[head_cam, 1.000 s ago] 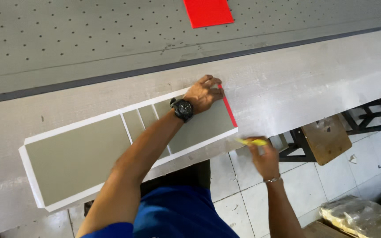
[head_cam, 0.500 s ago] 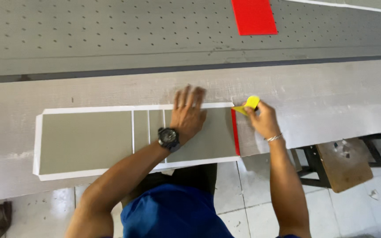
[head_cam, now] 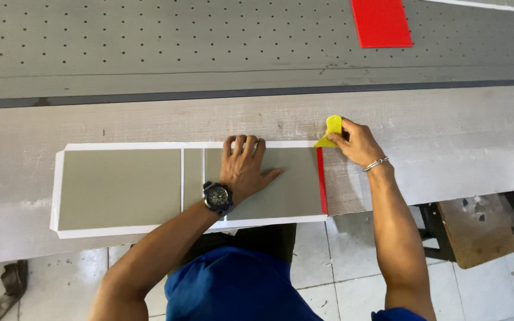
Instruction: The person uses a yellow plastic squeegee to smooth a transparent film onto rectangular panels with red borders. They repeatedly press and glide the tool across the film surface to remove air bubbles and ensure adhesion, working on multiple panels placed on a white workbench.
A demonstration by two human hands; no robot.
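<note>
Here the left hand (head_cam: 242,169) lies flat, fingers spread, pinning the grey panel (head_cam: 150,187) on the bench (head_cam: 447,137) while the right hand (head_cam: 355,142), its grip pinched around a yellow scraper (head_cam: 330,131), works the panel's red-edged top corner, likely needing a steady, firm stroke along that edge.

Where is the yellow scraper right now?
In the head view, the yellow scraper is pinched in the right hand, right of centre, at the top right corner of the grey panel, just above its red edge strip.

A grey-green board (head_cam: 120,189) with white edging and a red strip (head_cam: 322,181) is lying on a pale grey table (head_cam: 447,137). A yellow scraper (head_cam: 331,131) is showing beside a red sheet (head_cam: 381,22) on dotted grey.
</note>
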